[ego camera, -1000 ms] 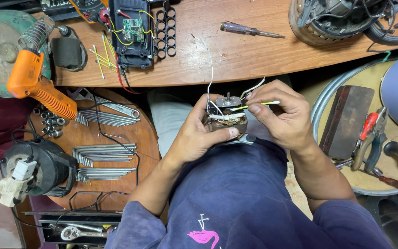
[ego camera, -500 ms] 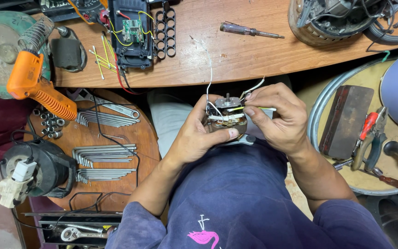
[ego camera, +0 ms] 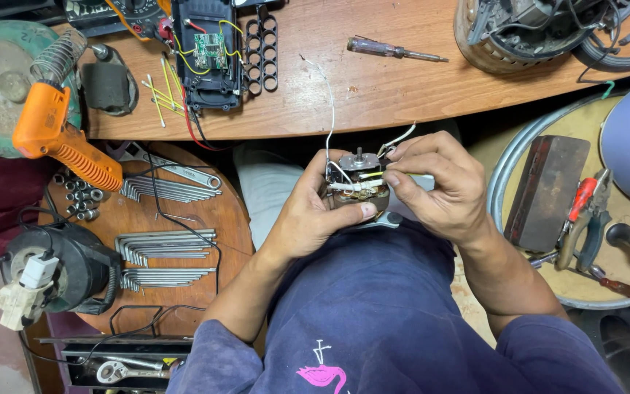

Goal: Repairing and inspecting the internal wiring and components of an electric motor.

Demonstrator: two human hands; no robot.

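A small electric motor (ego camera: 356,184) with copper windings, a short shaft and white wires is held over my lap, just below the wooden workbench edge. My left hand (ego camera: 313,213) cups it from below and the left, thumb pressed under its front. My right hand (ego camera: 440,185) closes in from the right, fingertips pinching the pale sleeved wires on the motor's top. One thin white wire (ego camera: 329,102) rises from the motor over the bench.
On the wooden bench (ego camera: 373,95) lie a screwdriver (ego camera: 395,50), an open black device with a green circuit board (ego camera: 209,47) and a larger motor (ego camera: 526,29). Left: an orange glue gun (ego camera: 56,135), hex keys (ego camera: 162,248). Right: a round tray (ego camera: 504,168) with pliers (ego camera: 585,219).
My right hand has drawn in from an outstretched pull to the right and now sits tight against the motor's top, fingers on the wires. The left hand has kept its hold.
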